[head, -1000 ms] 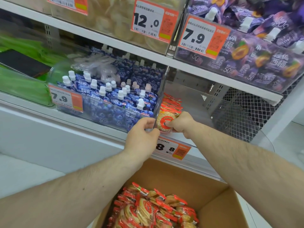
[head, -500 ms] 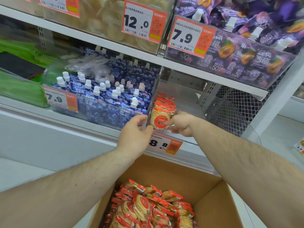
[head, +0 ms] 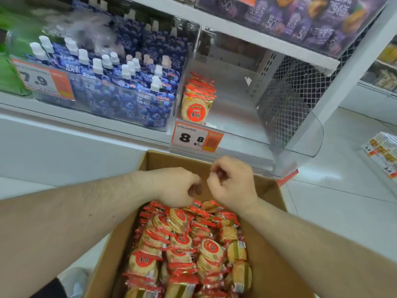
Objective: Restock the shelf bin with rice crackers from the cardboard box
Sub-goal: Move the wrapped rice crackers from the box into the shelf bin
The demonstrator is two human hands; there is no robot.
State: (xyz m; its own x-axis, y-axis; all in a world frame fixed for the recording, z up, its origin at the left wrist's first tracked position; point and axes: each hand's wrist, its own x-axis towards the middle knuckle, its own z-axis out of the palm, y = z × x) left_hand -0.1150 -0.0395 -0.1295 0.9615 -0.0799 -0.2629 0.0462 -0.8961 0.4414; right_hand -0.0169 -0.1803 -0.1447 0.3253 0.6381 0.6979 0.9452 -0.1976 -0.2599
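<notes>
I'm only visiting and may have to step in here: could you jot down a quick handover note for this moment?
Left hand: fingers curled, empty, low over the box's crackers.
Right hand: curled, empty, above the cardboard box.
Shelf bin: one row of rice crackers stands at its left wall; the rest is bare.
Done: that first row.
Left: the box is full of cracker packs; keep moving them into the bin.
</notes>
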